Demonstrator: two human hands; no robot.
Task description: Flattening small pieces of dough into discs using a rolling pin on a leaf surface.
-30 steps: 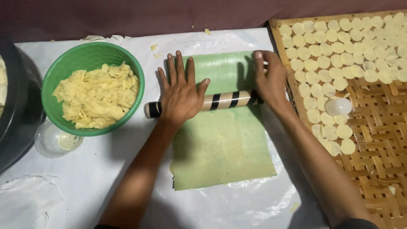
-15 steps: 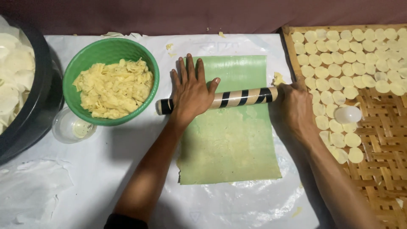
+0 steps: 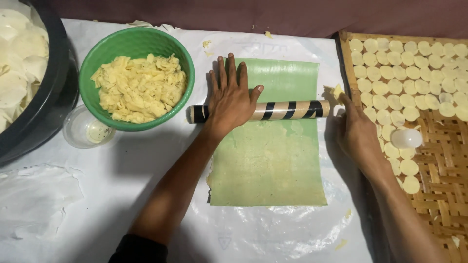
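A thin sheet of pale dough lies flattened under a green plastic sheet (image 3: 273, 160) on the white-covered table. Across its upper part rests a striped black-and-tan rolling pin (image 3: 287, 110). My left hand (image 3: 230, 100) presses flat on the pin's left part, fingers spread. My right hand (image 3: 358, 131) is off the pin, just beyond its right end at the tray's edge, pinching a small scrap of yellow dough (image 3: 337, 91) between its fingertips.
A green bowl (image 3: 100, 104) of shredded yellow dough stands at the left, a small clear cup (image 3: 80, 131) beside it. A black basin (image 3: 46, 107) of white discs is at the far left. A woven bamboo tray (image 3: 438, 160) with several dough rounds and a small round white cutter (image 3: 406, 138) sits at the right.
My right hand has come off the rolling pin's right end and picked up a dough scrap by the tray. My left hand stays flat on the pin.
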